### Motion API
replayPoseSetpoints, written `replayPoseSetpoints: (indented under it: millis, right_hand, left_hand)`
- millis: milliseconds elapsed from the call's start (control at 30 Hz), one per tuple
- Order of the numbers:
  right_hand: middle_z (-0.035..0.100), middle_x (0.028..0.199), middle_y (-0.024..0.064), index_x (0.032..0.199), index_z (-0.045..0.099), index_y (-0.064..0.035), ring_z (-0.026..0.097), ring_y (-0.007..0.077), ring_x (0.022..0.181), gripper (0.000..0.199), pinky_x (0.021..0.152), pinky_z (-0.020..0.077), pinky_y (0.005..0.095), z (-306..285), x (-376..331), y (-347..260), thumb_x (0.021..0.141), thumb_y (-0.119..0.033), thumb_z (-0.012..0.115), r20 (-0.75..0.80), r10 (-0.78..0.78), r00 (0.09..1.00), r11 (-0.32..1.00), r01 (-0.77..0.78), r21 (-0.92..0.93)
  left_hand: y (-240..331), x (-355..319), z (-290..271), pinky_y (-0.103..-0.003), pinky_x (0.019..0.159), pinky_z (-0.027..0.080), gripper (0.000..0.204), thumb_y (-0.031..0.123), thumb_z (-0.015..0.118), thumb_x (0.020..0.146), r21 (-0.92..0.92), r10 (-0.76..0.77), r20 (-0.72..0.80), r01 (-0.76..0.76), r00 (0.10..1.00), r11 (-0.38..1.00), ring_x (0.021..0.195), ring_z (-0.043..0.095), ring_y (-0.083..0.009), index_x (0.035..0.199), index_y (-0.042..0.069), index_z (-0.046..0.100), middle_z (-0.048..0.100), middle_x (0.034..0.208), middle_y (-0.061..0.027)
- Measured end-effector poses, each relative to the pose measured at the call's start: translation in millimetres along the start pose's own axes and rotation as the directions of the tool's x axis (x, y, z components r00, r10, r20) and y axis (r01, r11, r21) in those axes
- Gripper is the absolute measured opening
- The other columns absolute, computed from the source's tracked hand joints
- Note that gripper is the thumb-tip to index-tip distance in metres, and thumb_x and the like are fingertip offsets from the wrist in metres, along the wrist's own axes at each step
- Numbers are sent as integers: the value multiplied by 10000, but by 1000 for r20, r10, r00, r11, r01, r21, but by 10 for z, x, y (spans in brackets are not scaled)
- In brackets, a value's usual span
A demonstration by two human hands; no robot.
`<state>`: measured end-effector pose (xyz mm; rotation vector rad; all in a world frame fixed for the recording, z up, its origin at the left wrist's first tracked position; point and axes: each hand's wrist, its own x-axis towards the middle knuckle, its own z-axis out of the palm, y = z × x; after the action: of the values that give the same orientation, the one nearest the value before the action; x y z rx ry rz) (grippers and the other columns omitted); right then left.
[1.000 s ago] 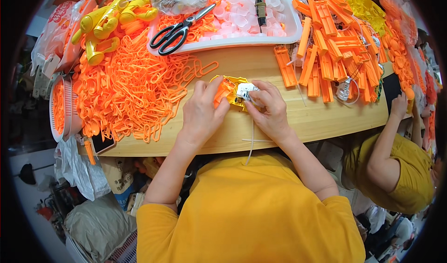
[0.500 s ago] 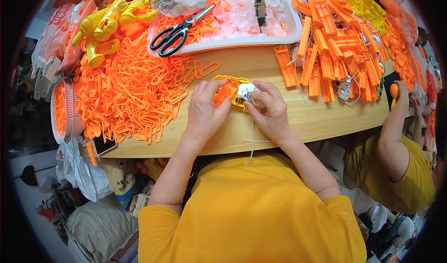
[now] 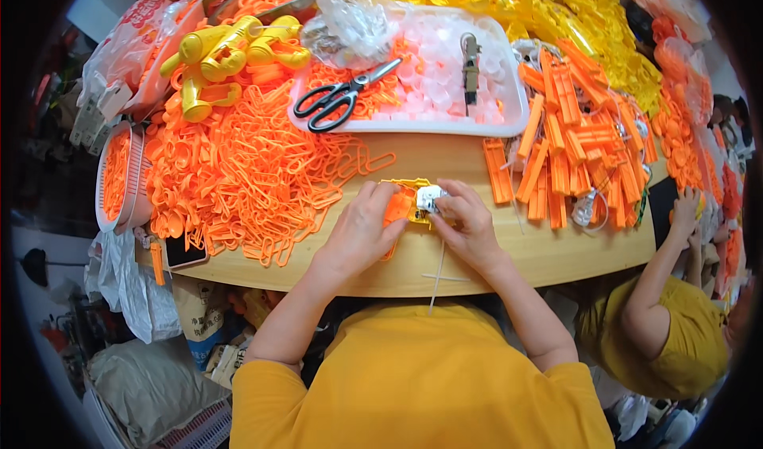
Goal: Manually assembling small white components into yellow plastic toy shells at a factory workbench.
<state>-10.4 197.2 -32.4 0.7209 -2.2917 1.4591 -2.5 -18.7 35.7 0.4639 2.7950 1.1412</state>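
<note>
Over the wooden table my left hand is closed on a yellow plastic shell, with an orange plastic piece beside its fingertips. Right at the shell's other end, my right hand pinches a small white part that sits in or against the shell. From near these pieces a thin white cord hangs toward the table's front edge. Fingers hide much of how the pieces fit together.
Orange loops and spoon-like pieces are heaped at left. Behind, a white tray bears translucent cups and black scissors. Orange housings are piled at right, yellow parts beyond. A co-worker in yellow sits at far right.
The whole view has shifted, so the table and piles appear lower. My hands stay on the same yellow shell and white part, with only slight finger movement.
</note>
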Motion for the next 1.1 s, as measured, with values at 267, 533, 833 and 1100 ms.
replayPoseSetpoints:
  millis: [267, 533, 833, 1100]
  right_hand:
    - [612, 1233, 228, 1034, 618, -7, 603, 384, 1118, 320, 892, 518, 392, 21, -4, -3, 757, 27, 773, 3, -43, 999, 998, 43, -39]
    - [608, 1240, 227, 1037, 609, -13, 597, 393, 1120, 335, 901, 511, 408, 17, 33, 8, 750, 28, 778, 13, -52, 999, 998, 53, -44]
    - [615, 1222, 226, 1026, 609, -15, 598, 388, 1117, 331, 899, 512, 407, 23, 9, 9, 745, 24, 780, -3, -70, 998, 996, 70, -59]
    - [622, 1222, 222, 1022, 623, -14, 607, 381, 1112, 316, 898, 512, 400, 42, -21, 15, 747, 23, 775, -14, -54, 998, 996, 53, -66]
  left_hand:
    - [-118, 1055, -455, -426, 676, 548, 84, 73, 658, 853, 266, 352, -408, -260, 842, 928, 782, 670, -325, 897, 3, 677, 645, 885, -146]
    - [-163, 1983, -389, -442, 721, 561, 147, 138, 633, 851, 705, 86, -145, 42, 986, 708, 856, 707, -327, 893, 34, 727, 702, 952, -176]
    - [-303, 1734, -792, -276, 653, 531, 175, 171, 689, 922, -688, -109, 31, 100, 994, 719, 725, 644, -134, 970, 3, 707, 700, 856, -53]
    - [-259, 1071, -618, -233, 674, 510, 156, 116, 675, 932, -897, -145, 89, 142, 986, 419, 758, 603, -86, 1045, 10, 697, 694, 982, -55]
